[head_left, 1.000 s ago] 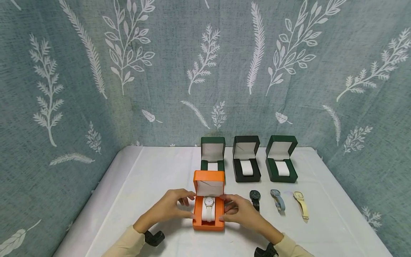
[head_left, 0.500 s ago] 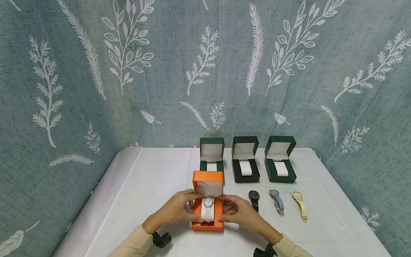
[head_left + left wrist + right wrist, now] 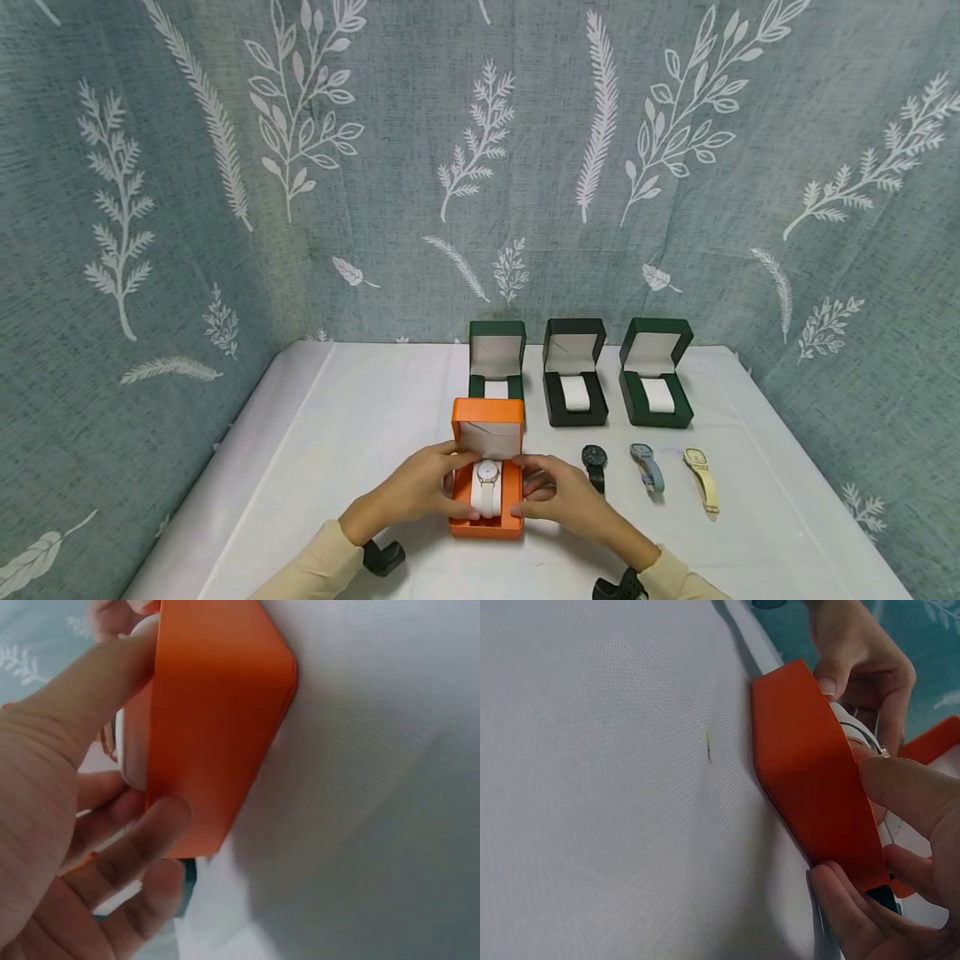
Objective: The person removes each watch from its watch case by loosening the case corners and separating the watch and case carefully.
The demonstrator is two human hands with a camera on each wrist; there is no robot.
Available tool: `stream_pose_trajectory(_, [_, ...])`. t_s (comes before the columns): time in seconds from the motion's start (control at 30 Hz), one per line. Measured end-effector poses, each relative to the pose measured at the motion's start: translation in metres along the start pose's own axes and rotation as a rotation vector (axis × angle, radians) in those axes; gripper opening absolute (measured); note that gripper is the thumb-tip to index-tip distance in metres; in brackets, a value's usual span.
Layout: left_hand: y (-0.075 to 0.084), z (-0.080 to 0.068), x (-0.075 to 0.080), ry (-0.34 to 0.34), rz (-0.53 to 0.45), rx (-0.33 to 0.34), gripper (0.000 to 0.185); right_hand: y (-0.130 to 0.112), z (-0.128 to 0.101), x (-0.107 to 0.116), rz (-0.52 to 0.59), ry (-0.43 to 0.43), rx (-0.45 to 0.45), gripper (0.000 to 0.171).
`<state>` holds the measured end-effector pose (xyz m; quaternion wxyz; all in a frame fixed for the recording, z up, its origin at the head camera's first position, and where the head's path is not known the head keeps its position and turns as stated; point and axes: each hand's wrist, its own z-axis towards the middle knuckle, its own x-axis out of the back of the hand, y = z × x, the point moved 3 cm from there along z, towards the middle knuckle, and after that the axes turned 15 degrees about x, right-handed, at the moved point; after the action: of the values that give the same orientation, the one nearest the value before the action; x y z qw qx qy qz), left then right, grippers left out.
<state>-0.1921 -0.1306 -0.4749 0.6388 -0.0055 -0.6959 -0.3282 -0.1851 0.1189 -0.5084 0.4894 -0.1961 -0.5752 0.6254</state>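
Gripping the orange box (image 3: 486, 517) from either side, the left hand (image 3: 416, 492) and the right hand (image 3: 558, 496) curled their fingers against its walls, thumbs reaching in over the rim toward the white watch (image 3: 487, 485) on its cushion inside. In the left wrist view the thumb lay along the top edge of the box's side while the fingers (image 3: 142, 847) pressed against the orange wall below. In the right wrist view the right hand's fingers (image 3: 847, 900) wrapped the near corner of the box in the same way, with the other hand visible at the far end. The box stood open on the white tablecloth (image 3: 360, 417), near the front edge and a little left of the middle, its lid upright.

Just right of the right hand lay a black watch (image 3: 595, 463), then a blue watch (image 3: 648, 467) and a cream watch (image 3: 701, 477), in a row and apart from one another. Behind them stood three open boxes in a line: a green box (image 3: 497, 360) directly behind the orange lid, a black box (image 3: 574, 372) and another green one (image 3: 656, 372), each showing a white cushion. A grey-green cloth with white leaf patterns (image 3: 480, 167) hung behind and to both sides.
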Motion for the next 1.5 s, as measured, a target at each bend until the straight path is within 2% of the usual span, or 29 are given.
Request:
stream_pose_trajectory(0.2, [0.006, 0.003, 0.002, -0.012, 0.017, -0.007, 0.071, -0.001, 0.001, 0.002, -0.03, -0.005, 0.002, 0.069])
stream_pose_trajectory(0.57, [0.008, 0.002, 0.001, -0.044, -0.027, 0.018, 0.074, 0.005, -0.001, 0.0, -0.029, -0.009, 0.0, 0.069])
stream_pose_trajectory(1.0, [0.022, 0.002, 0.002, -0.084, 0.037, 0.012, 0.067, 0.001, -0.001, 0.001, -0.034, -0.002, -0.002, 0.067])
stream_pose_trajectory(1.27, [0.02, 0.004, 0.0, -0.065, 0.101, 0.015, 0.07, 0.001, -0.002, 0.0, -0.011, -0.001, 0.004, 0.064])
stream_pose_trajectory(1.5, [0.019, 0.008, 0.001, -0.053, 0.118, -0.03, 0.065, 0.002, -0.001, 0.0, -0.017, -0.001, 0.015, 0.064])
